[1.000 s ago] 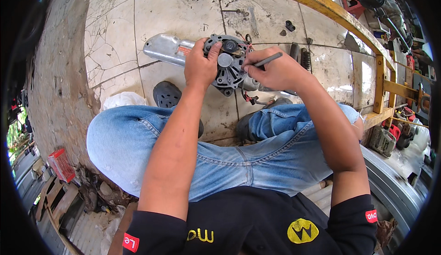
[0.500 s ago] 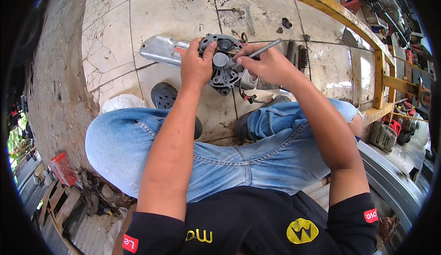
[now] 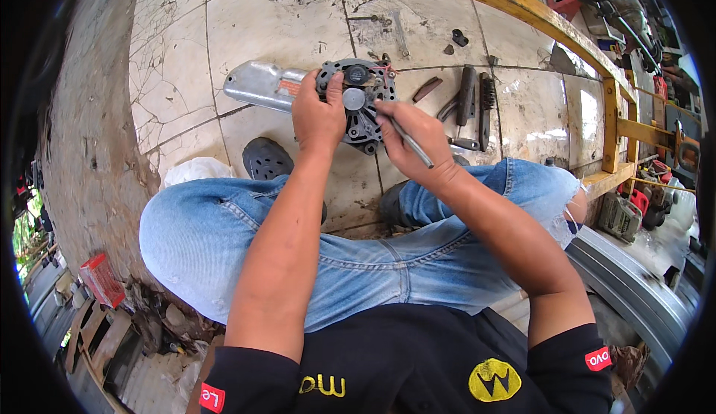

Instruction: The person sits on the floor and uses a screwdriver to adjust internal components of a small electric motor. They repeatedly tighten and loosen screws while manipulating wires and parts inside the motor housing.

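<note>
An alternator with a slotted grey housing and a round metal cap lies on the tiled floor between my feet. My left hand is closed on its left side, thumb over the top face. Closed around a slim grey metal rod, my right hand is at the housing's right edge. The rod's visible end slants toward me; its other end is hidden by my fingers. A long silver metal piece with an orange label sticks out left of my left hand.
Right of my right hand lie a wire brush, a dark-handled tool and a small brown piece. Farther off are a spanner and a yellow metal frame. My dark clog stands near a white plastic bag.
My right hand has shifted toward me and turned, swinging the rod's outer end from up-right to down-right. Tools on the floor beyond it now show more. The left hand keeps its hold.
</note>
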`<state>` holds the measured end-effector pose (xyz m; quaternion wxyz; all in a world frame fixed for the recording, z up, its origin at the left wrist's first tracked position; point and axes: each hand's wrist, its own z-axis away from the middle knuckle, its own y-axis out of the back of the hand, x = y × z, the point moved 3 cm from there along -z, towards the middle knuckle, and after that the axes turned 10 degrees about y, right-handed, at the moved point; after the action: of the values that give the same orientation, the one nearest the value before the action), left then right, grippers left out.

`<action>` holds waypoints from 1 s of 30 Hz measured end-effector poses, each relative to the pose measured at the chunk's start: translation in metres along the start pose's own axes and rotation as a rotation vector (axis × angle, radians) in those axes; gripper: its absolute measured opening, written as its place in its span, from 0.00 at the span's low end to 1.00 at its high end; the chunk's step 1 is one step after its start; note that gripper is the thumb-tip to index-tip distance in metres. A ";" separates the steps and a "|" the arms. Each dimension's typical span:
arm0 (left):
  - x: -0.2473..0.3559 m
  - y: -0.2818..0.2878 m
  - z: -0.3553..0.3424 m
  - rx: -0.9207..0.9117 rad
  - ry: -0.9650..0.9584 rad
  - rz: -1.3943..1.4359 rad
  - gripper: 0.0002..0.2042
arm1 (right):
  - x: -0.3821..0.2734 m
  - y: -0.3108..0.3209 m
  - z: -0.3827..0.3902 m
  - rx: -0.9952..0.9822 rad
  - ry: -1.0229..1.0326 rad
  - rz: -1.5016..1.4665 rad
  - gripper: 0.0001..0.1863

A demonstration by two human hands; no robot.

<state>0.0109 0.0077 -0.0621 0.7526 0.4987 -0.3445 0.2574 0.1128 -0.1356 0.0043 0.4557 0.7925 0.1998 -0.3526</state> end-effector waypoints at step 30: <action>-0.001 0.000 0.003 -0.027 -0.043 -0.016 0.27 | 0.014 0.035 -0.029 -0.284 0.022 -0.066 0.06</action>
<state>0.0095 0.0054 -0.0617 0.7537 0.4965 -0.3602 0.2360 0.1554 -0.1278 0.0237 0.5493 0.7168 0.2788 -0.3267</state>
